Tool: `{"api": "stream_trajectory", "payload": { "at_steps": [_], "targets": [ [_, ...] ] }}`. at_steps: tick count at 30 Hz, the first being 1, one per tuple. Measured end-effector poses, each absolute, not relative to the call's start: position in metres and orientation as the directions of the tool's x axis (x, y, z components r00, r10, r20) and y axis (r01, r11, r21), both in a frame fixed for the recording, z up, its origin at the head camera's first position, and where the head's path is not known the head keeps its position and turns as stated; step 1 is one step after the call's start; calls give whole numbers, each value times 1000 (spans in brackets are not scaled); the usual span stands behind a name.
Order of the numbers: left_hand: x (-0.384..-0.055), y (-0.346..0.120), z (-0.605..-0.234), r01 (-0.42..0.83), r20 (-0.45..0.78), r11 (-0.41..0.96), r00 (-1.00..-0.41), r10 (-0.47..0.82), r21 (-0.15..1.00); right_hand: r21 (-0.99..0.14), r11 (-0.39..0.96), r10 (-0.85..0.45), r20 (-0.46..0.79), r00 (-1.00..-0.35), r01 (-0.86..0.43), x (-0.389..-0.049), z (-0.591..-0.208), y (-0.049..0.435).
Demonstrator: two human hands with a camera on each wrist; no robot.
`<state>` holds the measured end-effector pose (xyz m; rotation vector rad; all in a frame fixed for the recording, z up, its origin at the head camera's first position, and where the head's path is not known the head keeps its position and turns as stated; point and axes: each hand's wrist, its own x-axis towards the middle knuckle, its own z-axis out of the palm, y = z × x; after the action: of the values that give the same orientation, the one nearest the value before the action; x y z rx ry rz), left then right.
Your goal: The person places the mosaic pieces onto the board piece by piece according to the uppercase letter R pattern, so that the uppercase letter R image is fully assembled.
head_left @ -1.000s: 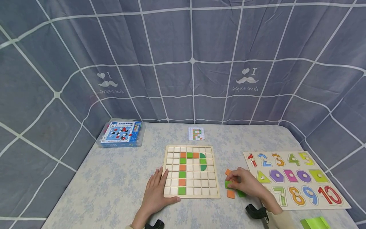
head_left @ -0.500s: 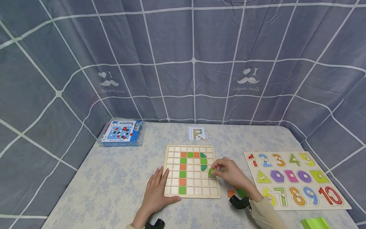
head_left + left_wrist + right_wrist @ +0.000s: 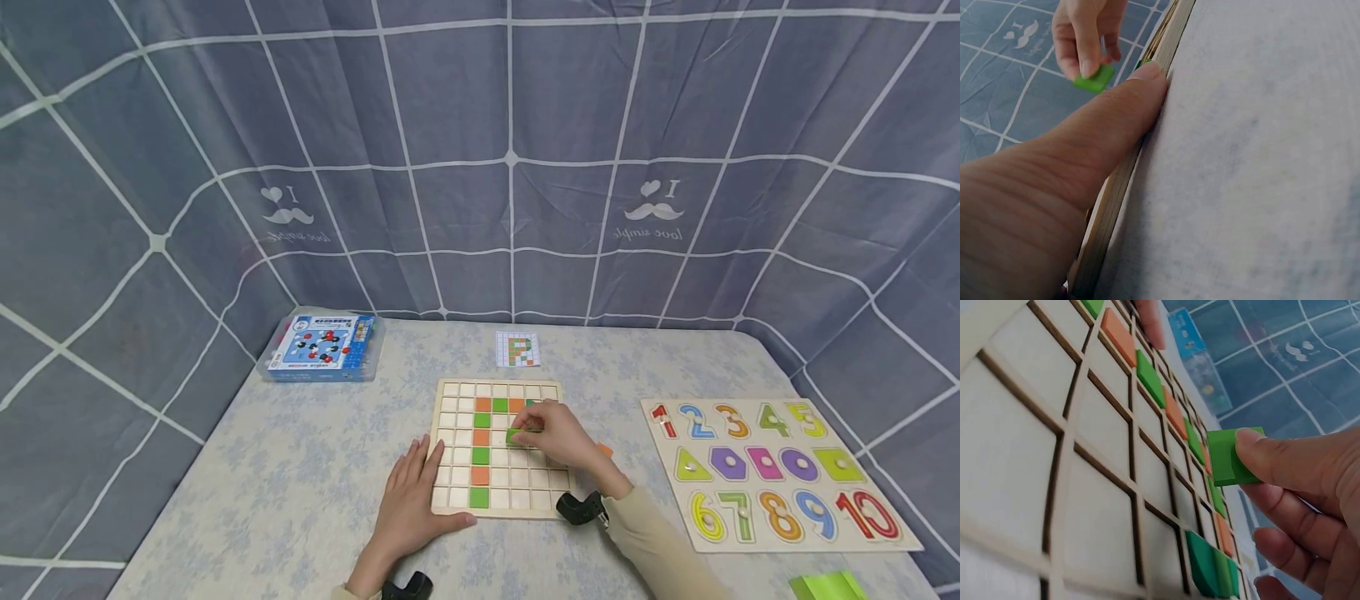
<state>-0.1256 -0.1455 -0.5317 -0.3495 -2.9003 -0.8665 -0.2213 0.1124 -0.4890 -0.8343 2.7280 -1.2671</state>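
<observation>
A wooden grid board (image 3: 495, 514) lies on the table, with orange and green square tiles set in a column and along a row near its top. My left hand (image 3: 411, 496) rests at the board's left edge with fingers spread, the thumb (image 3: 1129, 100) lying along the near rim. Over the right half of the grid, my right hand (image 3: 558, 433) pinches a green square tile (image 3: 1222, 456) between thumb and fingers. Dark green curved tiles (image 3: 1200, 562) sit in cells near it, mostly covered by this hand in the head view.
A picture card (image 3: 517, 350) with a tile pattern lies behind the board. At the back left is a boxed set (image 3: 318, 346). A number puzzle board (image 3: 750, 548) occupies the right side, a light green object (image 3: 827, 586) in front. An orange tile (image 3: 604, 450) shows beside my right wrist.
My right hand has picked a green tile from the loose pieces right of the board and carried it left over the grid. The left hand has stayed at the board's edge.
</observation>
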Motion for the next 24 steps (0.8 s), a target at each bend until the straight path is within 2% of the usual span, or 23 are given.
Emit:
{"api": "stream_trajectory", "payload": {
  "at_steps": [14,19,24],
  "targets": [
    [-126,-144,-532,256,172,808,-966,193,530,-713,538,-485,174,-857,-449,-227,-498,93],
    [-125,-144,-532,242,156,810,-970,187,534,-666,576,-484,190,-854,-475,-228,-499,90],
    [-125,-145,-532,240,155,812,-970,185,532,-569,636,-484,232,-844,-521,-229,-499,86]
  ]
}}
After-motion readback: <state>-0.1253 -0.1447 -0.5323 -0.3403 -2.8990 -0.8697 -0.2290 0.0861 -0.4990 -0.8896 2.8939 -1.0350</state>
